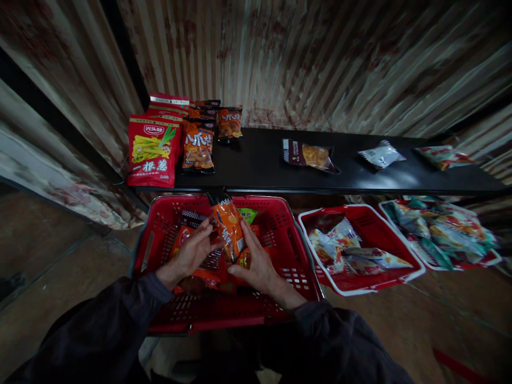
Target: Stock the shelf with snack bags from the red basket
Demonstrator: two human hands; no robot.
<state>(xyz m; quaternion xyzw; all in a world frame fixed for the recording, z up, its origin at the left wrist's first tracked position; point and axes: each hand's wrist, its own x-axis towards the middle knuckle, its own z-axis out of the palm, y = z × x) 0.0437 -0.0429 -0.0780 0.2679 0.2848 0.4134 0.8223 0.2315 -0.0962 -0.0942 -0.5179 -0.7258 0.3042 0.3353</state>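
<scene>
An orange-and-black snack bag is between my two hands, tilted above a red basket. My left hand touches the bag's left edge, its thumb pointing across toward it. Along the right edge lie the fingers of my right hand, with the thumb near the bag's lower end. Underneath, the basket holds several packets, among them a red-and-orange packet and a green-topped one. My hands hide part of these.
Against the basket's far side runs a black shelf. On it stand red snack bags, orange snack bags, a brown packet, a white packet and another packet. Two more filled baskets, one white-rimmed, sit to the right.
</scene>
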